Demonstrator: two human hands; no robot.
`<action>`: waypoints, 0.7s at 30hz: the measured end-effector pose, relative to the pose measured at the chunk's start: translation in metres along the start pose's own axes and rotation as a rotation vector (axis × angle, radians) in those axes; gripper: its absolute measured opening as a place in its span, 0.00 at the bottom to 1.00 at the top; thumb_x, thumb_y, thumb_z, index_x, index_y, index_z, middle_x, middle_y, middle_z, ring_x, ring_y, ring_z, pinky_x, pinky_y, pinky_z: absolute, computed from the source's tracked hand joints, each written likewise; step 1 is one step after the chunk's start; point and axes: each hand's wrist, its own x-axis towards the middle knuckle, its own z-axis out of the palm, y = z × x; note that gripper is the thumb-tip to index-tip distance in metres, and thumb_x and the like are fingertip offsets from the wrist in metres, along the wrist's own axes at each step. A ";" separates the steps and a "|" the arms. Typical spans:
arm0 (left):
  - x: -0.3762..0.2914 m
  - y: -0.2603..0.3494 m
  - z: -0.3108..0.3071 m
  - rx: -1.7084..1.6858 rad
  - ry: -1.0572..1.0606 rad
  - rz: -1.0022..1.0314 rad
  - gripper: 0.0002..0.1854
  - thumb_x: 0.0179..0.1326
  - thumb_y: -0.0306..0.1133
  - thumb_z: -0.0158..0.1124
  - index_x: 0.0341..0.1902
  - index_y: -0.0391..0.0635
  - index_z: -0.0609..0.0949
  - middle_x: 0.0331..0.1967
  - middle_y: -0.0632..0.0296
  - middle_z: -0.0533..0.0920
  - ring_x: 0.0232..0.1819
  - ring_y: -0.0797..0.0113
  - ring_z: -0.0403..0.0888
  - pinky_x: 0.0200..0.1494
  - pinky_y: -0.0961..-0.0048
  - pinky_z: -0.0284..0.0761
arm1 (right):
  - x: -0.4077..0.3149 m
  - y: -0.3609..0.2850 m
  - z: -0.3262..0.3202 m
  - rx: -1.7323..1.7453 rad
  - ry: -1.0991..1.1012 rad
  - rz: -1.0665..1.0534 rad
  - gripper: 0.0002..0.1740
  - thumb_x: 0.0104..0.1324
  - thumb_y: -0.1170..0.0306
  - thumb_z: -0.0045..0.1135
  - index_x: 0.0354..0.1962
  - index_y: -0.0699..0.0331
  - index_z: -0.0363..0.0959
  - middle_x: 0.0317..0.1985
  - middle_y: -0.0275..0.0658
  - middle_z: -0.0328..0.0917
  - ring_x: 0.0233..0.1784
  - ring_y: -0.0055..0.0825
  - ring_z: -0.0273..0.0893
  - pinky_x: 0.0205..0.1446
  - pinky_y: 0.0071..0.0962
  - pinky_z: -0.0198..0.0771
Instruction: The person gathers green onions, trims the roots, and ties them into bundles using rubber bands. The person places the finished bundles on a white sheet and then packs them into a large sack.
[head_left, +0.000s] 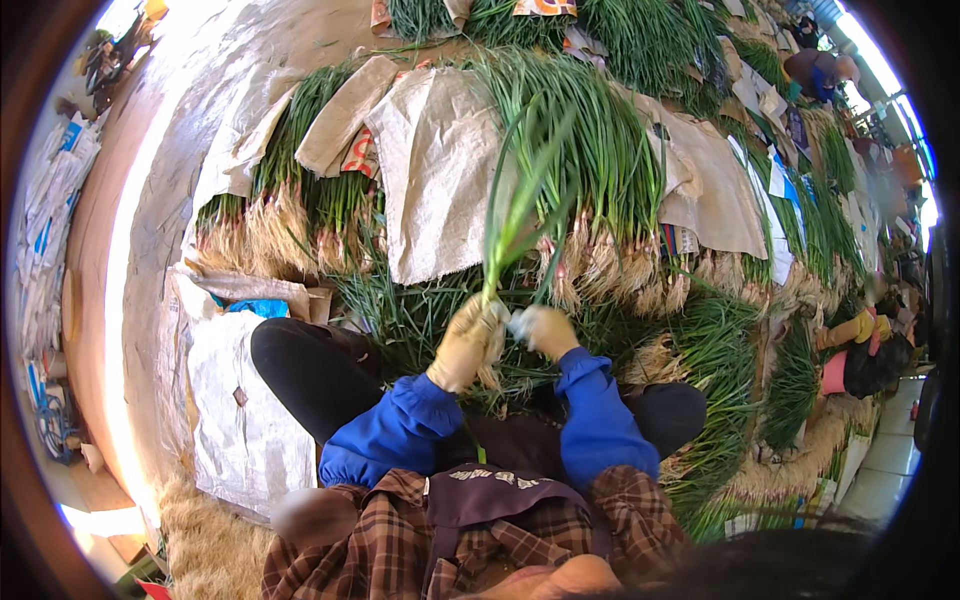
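Note:
My left hand (466, 343), in a cream glove with a blue sleeve cover, grips a few green onions (510, 232) near their root ends. Their leaves point away from me, and pale roots hang below the fist. Close beside it on the right is my gloved right hand (546, 330), blurred, with its fingers curled near the stems and something pale blue at the fingertips. Whether it holds a leaf or stem cannot be told. Under both hands lies a loose heap of green leaves (420, 315) between my crossed legs.
Ahead, bundled green onions (592, 172) with roots towards me lie partly under a white woven sack (439, 172). Another white sack (240, 405) is spread at my left knee, and more onions (712, 367) lie at my right. Co-workers sit at the far right, one in a pink garment (834, 373).

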 end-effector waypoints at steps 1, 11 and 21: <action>0.008 0.007 0.001 0.044 0.013 0.109 0.12 0.73 0.40 0.48 0.36 0.47 0.74 0.15 0.73 0.66 0.12 0.81 0.59 0.14 0.83 0.55 | -0.009 0.006 0.008 -0.021 -0.269 -0.149 0.19 0.64 0.51 0.56 0.39 0.58 0.81 0.36 0.40 0.83 0.29 0.29 0.81 0.40 0.29 0.75; 0.081 -0.048 -0.033 0.033 0.159 -0.367 0.18 0.71 0.41 0.50 0.52 0.41 0.78 0.24 0.68 0.78 0.24 0.76 0.76 0.22 0.82 0.62 | 0.017 0.010 -0.040 -0.311 0.755 -0.046 0.15 0.65 0.56 0.55 0.36 0.60 0.74 0.32 0.48 0.77 0.34 0.45 0.76 0.37 0.41 0.70; 0.056 -0.061 -0.011 -0.184 0.083 -0.152 0.16 0.72 0.45 0.50 0.35 0.44 0.73 0.16 0.73 0.61 0.17 0.77 0.60 0.22 0.81 0.61 | -0.015 0.048 -0.007 0.327 0.491 0.053 0.15 0.62 0.62 0.60 0.41 0.64 0.80 0.38 0.43 0.83 0.38 0.32 0.81 0.43 0.29 0.74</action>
